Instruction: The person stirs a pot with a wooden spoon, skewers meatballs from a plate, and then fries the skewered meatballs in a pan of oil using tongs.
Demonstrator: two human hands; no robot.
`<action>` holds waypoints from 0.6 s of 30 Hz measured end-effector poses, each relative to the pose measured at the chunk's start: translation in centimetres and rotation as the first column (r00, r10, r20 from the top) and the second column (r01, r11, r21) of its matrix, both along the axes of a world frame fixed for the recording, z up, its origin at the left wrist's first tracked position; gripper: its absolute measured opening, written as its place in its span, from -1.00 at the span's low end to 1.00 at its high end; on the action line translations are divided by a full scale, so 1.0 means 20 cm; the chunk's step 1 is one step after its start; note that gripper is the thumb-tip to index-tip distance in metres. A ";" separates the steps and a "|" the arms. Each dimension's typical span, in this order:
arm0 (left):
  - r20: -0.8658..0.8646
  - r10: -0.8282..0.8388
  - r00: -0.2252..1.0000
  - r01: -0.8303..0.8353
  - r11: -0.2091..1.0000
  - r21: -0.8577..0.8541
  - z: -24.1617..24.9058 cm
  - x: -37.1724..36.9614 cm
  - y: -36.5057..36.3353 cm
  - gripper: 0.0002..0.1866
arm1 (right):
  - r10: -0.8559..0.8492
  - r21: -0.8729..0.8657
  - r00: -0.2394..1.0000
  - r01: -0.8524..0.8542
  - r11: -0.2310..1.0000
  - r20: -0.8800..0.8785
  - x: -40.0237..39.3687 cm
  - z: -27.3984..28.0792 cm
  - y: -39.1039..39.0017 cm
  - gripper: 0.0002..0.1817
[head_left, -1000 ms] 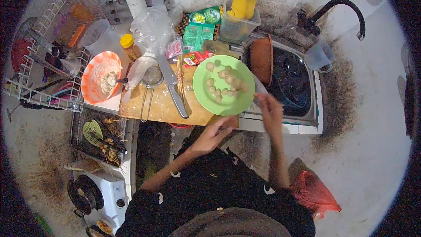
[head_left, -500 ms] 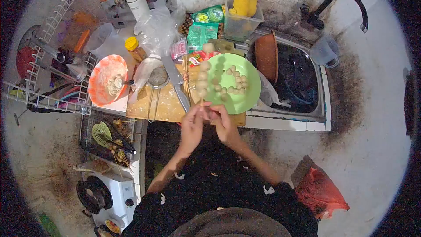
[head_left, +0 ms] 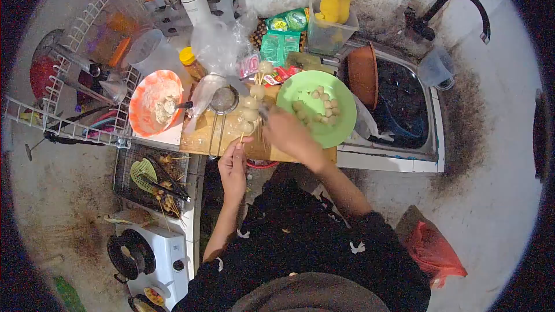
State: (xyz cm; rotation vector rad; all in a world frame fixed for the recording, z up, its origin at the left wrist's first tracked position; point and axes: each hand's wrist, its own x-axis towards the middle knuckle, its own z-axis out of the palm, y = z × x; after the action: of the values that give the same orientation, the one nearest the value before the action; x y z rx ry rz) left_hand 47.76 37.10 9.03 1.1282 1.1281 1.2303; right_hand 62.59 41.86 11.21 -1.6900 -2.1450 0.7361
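- Left of the green plate (head_left: 342, 91), nearest me: left hand (head_left: 233, 167), fingertips pinching the lower end of a skewer of pale balls (head_left: 250, 114).
- Beside the plate's left rim: right hand (head_left: 289, 136), blurred; I cannot tell its finger state.
- Farther left: strainer (head_left: 224, 99).
- Beyond the plate: clear tub (head_left: 322, 39).

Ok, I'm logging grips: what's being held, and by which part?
Left hand: the thin wooden skewer of pale round balls, by its bare lower end. Right hand: too blurred to tell.
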 end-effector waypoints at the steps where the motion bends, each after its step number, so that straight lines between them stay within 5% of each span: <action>1: -0.003 0.000 1.000 0.000 1.000 -0.002 -0.02 -0.01 0.01 -0.75 | -0.102 0.100 0.988 0.114 0.988 -0.117 0.06 0.02 -0.03 -0.67; 4: 0.001 0.024 1.000 -0.024 0.999 0.027 -0.05 -0.01 0.04 -0.76 | -0.263 -0.018 0.944 0.265 0.964 -0.200 0.22 0.03 -0.14 -0.67; 7: 0.024 0.056 0.998 -0.057 0.998 0.042 -0.07 -0.01 0.07 -0.77 | -0.279 0.211 0.875 0.382 0.900 -0.395 0.36 0.03 -0.25 -0.60; 9: 0.024 -0.019 1.000 0.020 0.999 -0.040 -0.08 -0.04 0.08 -0.77 | -0.391 0.024 0.761 0.470 0.882 -0.517 0.41 0.06 -0.30 -0.60; 14: -0.037 -0.093 0.995 0.091 0.995 -0.045 -0.14 -0.02 0.13 -0.75 | -0.515 -0.125 0.738 0.516 0.847 -0.436 0.46 0.13 -0.30 -0.65; 16: -0.005 -0.069 0.998 0.069 0.994 -0.088 -0.16 -0.01 0.14 -0.73 | -0.415 0.080 0.793 0.497 0.864 -0.446 0.45 0.07 -0.26 -0.65; 18: 0.011 -0.060 0.998 0.060 0.995 -0.084 -0.17 0.00 0.15 -0.73 | -0.432 0.052 0.785 0.504 0.862 -0.445 0.45 0.10 -0.26 -0.65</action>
State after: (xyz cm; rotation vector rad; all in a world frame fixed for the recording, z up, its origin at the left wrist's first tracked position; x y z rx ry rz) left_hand 47.75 40.02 5.70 1.0848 1.1222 1.1296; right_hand 71.54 36.62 13.13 -1.6877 -1.3686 0.6666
